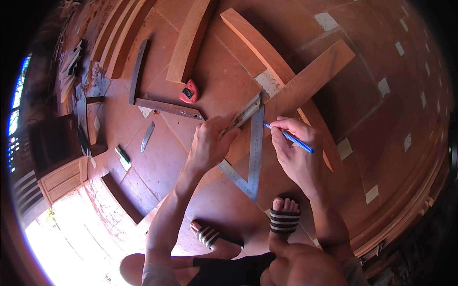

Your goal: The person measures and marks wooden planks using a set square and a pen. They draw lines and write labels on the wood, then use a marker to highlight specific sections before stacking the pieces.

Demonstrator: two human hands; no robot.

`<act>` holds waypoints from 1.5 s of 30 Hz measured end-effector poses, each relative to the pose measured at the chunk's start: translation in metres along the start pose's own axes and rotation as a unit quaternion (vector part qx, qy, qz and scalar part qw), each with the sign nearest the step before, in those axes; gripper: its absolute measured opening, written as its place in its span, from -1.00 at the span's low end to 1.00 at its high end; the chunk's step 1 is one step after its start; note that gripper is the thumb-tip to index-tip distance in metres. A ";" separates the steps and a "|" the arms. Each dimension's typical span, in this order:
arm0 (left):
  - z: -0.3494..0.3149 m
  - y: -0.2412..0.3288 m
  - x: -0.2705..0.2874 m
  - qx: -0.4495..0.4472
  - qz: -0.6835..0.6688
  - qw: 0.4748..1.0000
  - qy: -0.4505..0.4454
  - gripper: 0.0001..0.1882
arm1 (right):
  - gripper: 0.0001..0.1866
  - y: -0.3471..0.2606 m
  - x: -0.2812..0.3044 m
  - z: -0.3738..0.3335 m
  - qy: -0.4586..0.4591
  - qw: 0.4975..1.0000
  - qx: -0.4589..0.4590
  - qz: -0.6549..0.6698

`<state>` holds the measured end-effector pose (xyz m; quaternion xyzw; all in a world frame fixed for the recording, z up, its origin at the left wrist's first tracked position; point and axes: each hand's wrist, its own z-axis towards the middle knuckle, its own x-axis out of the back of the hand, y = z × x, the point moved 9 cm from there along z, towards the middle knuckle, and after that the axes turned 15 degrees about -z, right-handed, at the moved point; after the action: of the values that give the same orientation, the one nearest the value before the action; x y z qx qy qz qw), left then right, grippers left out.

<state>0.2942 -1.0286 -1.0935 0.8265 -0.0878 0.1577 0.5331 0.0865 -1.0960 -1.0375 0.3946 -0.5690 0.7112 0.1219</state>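
Note:
My left hand (211, 144) is closed on the thick stock of a metal try square (256, 148), a triangular one with graduated silver blades. The square lies across a wooden board (312, 78), whose lower part is partly hidden under my hand and the square. In my right hand (298, 148) a blue pen (299, 142) is pinched, its tip at the board beside the square's blade edge. That board crosses over a second wooden beam (257, 40) on the floor. Ahead of my left hand sits a red tape measure (190, 91).
A dark L-shaped carpenter's square (167, 108), a knife-like blade (147, 137) and a green marker (122, 154) lie to the left on the tiled floor (367, 124). Beams (191, 43) lie ahead, stacked timber (126, 35) at far left. My sandalled feet (285, 214) are close below.

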 end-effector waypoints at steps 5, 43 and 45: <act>0.001 -0.004 0.001 0.009 -0.023 1.000 0.012 -0.47 | -0.89 0.007 -0.001 -0.001 -0.027 0.996 -0.057 0.063; 0.004 0.001 -0.004 -0.073 -0.007 0.996 0.049 -0.50 | -0.87 -0.009 0.003 -0.035 -0.036 0.999 -0.014 0.022; 0.001 0.001 0.001 -0.064 -0.024 0.996 0.049 -0.54 | -0.82 0.001 0.028 -0.027 0.032 0.998 -0.037 0.027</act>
<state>0.2953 -1.0298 -1.0922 0.7840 -0.0517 0.1798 0.5920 0.0555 -1.0800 -1.0197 0.3513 -0.6007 0.7052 0.1356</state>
